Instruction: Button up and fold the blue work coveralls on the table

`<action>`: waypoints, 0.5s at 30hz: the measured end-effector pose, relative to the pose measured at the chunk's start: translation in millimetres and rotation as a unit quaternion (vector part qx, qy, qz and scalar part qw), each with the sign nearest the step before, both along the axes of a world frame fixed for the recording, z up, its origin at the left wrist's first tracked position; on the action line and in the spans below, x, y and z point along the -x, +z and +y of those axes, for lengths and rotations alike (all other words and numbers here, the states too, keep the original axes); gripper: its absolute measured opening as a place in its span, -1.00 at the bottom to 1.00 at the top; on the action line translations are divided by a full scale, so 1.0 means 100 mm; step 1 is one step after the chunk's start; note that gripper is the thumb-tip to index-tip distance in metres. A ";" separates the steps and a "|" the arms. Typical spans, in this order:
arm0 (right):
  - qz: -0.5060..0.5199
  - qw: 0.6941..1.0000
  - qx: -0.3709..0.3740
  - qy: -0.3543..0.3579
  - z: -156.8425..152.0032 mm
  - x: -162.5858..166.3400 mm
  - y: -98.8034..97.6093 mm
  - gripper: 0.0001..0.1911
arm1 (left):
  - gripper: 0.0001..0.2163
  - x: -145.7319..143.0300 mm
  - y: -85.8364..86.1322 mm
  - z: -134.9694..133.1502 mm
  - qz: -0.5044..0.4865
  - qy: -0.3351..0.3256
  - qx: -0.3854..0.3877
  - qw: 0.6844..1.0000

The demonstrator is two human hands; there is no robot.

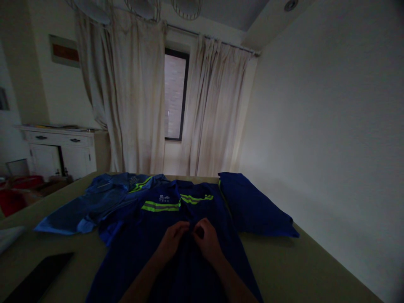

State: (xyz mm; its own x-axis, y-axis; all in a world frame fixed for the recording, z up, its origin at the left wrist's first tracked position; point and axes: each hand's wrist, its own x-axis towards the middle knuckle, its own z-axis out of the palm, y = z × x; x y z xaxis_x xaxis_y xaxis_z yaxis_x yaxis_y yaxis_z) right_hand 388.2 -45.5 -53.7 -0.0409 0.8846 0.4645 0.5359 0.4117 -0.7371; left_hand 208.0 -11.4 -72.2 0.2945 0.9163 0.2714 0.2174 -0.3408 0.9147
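A dark blue work jacket with yellow-green reflective stripes and a white chest logo lies front up before me. On its centre front, my left hand pinches the cloth at the opening. Close beside it, my right hand is curled with thumb and forefinger together on the other edge of the same opening. The fingertips of both hands nearly meet. Whether a button or a zip lies between them is too dark to make out.
A lighter blue shirt with a reflective stripe lies to the left, partly under the jacket. At right is a folded dark blue garment. A black flat object rests at the table's front left. A wall borders the right side.
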 end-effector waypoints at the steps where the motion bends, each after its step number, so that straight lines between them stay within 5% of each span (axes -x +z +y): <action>1: 0.016 1.000 -0.005 0.007 0.02 -0.01 -0.01 -0.87 | -0.65 -0.01 0.00 -0.01 0.008 -0.007 -0.002 1.000; 8: 0.040 0.996 -0.038 -0.065 0.02 -0.14 0.17 -0.78 | -0.68 -0.11 0.14 -0.30 0.242 -0.035 -0.111 0.963; 11: -0.052 0.997 0.025 -0.048 -0.26 -0.13 0.19 -0.79 | -0.80 -0.09 0.20 -0.38 0.317 -0.075 -0.137 0.935; 15: -0.095 0.993 0.065 -0.023 -0.69 -0.06 -0.02 -0.46 | -0.76 -0.07 0.24 -0.39 0.299 -0.093 -0.140 0.939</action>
